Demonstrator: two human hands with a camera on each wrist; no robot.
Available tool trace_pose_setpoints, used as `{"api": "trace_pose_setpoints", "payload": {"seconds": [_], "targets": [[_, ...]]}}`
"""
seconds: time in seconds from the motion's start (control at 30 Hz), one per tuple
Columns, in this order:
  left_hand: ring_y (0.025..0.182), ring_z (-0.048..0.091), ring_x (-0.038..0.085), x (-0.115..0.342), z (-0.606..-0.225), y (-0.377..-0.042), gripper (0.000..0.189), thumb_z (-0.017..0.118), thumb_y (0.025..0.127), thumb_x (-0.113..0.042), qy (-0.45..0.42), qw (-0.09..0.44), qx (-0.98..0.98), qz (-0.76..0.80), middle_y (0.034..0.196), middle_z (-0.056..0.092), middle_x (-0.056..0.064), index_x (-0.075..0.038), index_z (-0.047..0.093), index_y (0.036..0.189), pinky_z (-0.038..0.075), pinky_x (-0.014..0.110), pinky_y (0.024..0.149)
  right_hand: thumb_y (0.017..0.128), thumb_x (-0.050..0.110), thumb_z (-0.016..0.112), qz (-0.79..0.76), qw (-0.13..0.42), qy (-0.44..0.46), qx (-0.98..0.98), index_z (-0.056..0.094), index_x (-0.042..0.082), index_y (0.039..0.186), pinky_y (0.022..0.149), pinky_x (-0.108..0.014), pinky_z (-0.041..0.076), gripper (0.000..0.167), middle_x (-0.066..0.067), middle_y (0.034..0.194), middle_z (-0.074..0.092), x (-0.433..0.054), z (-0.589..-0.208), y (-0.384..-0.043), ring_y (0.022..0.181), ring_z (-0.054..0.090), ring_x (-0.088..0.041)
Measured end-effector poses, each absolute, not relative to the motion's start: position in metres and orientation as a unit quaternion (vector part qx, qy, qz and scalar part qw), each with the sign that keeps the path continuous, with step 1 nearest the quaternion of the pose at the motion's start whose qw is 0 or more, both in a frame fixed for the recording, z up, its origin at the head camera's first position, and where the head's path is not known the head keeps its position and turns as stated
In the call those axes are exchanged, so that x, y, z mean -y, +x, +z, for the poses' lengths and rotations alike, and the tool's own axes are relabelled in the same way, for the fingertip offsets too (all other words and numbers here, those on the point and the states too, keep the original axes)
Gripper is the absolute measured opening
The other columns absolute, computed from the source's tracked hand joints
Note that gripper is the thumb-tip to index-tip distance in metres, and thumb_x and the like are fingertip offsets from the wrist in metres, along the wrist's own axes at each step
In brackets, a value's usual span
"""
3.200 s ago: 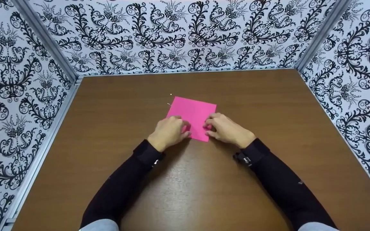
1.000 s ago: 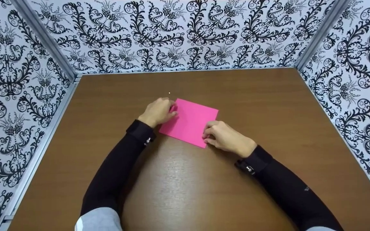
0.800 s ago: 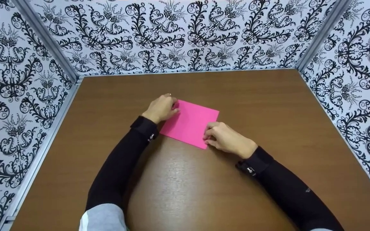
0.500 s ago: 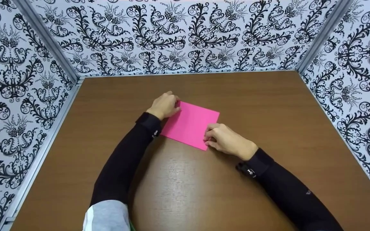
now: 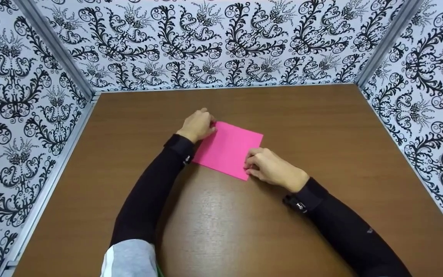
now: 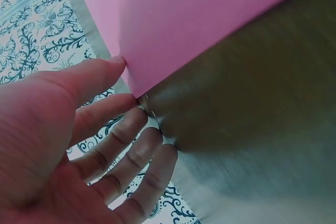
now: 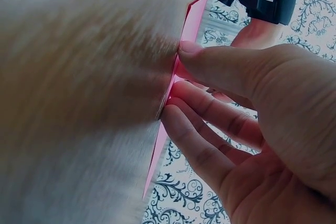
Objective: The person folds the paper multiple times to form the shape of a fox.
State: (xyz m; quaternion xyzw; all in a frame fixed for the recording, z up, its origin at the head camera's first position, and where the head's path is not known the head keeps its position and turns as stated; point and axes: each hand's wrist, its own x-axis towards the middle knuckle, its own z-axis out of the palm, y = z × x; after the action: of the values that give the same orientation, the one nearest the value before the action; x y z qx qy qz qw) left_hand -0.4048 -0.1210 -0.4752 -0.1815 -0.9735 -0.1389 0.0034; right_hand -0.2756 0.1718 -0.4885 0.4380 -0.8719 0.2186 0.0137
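A square sheet of pink paper [image 5: 227, 150] lies at a slant on the brown table, its surface smooth. My left hand [image 5: 197, 126] is at its far left corner. In the left wrist view the thumb [image 6: 107, 72] presses on the pink face while the index fingertip meets the corner from the other side, pinching it; the other fingers are spread beside it. Along the right edge, close to the near corner, my right hand [image 5: 269, 167] holds the sheet with curled fingers. The right wrist view shows its thumb [image 7: 210, 59] and fingertips at the paper's thin edge.
The brown table [image 5: 306, 115] extends around the paper on all sides. White walls with black scrollwork [image 5: 190, 42] enclose it at the back, left and right, joined by grey metal posts [image 5: 54, 48]. Both forearms wear black sleeves [image 5: 142, 196] with wrist straps.
My left hand has moved from the paper's near part up to its far left corner. The paper has turned slightly and slid a little nearer, the right hand shifting with it.
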Motion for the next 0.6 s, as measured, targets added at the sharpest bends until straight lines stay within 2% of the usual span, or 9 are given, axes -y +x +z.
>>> {"api": "trace_pose_setpoints", "payload": {"seconds": [0.13, 0.33, 0.6], "targets": [[0.129, 0.075, 0.035, 0.1218, -0.4763, -0.4055, 0.027, 0.083, 0.105, -0.02, -0.181, 0.007, 0.97, -0.162, 0.133, 0.085, 0.014, -0.009, 0.089, 0.129, 0.065, 0.052, 0.113, 0.103, 0.0, 0.087, 0.217, 0.014, 0.438, 0.872, 0.089, 0.004, 0.105, 0.09, -0.044, 0.07, 0.005, -0.012, 0.11, 0.078, -0.1712, -0.4875, -0.2752, 0.101, 0.079, -0.026], [0.127, 0.075, 0.035, 0.1233, -0.4794, -0.407, 0.022, 0.082, 0.105, -0.019, -0.184, 0.006, 0.964, -0.191, 0.13, 0.08, 0.017, -0.009, 0.089, 0.123, 0.064, 0.051, 0.112, 0.102, -0.001, 0.087, 0.215, 0.018, 0.437, 0.873, 0.089, 0.005, 0.103, 0.089, -0.042, 0.071, 0.006, -0.012, 0.109, 0.077, -0.1715, -0.4874, -0.2745, 0.101, 0.079, -0.027], [0.121, 0.084, 0.034, 0.127, -0.4832, -0.4056, 0.026, 0.084, 0.106, -0.016, -0.184, 0.007, 0.948, -0.261, 0.125, 0.089, 0.013, -0.009, 0.087, 0.13, 0.067, 0.049, 0.111, 0.103, 0.0, 0.086, 0.22, 0.017, 0.44, 0.871, 0.088, 0.004, 0.102, 0.088, -0.04, 0.071, 0.005, -0.012, 0.108, 0.077, -0.1701, -0.489, -0.2746, 0.1, 0.079, -0.026]]}}
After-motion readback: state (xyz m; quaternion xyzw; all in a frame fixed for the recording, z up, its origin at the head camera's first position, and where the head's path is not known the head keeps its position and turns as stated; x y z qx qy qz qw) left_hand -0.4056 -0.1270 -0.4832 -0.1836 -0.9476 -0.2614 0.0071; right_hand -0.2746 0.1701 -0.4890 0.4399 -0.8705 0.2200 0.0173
